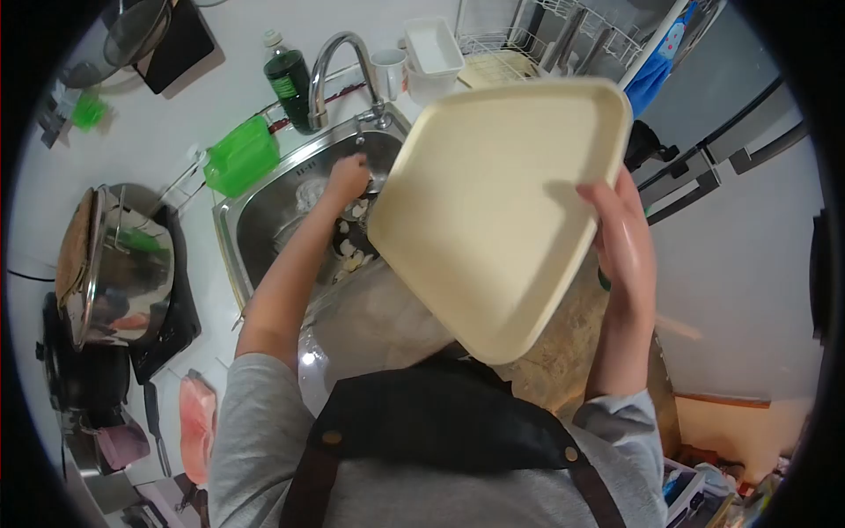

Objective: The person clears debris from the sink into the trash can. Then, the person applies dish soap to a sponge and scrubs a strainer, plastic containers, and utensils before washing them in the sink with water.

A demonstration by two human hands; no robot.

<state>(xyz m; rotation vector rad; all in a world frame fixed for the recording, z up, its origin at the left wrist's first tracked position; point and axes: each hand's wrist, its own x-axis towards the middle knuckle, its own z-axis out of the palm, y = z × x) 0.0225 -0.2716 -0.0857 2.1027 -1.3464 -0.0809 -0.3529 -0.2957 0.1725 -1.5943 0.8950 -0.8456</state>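
My right hand (627,238) grips a cream-coloured tray (502,211) by its right edge, thumb on the inner face and the other fingers hidden behind it. The tray is tilted, its inside turned up toward me, and it covers part of the sink's right side. My left hand (349,179) is over the steel sink (231,231), just below the faucet (354,42). Its fingers are curled closed; what they hold, if anything, is hidden. Pale scraps (352,257) lie in the sink below that hand, and clear crumpled plastic (310,194) lies to its left.
A dark green bottle (286,84), a white mug (388,75) and white tubs (433,53) stand behind the sink. On the left are a green plastic container (242,157), a large steel pot (132,273) and a pink package (196,427). A wire rack (502,42) is at the back right.
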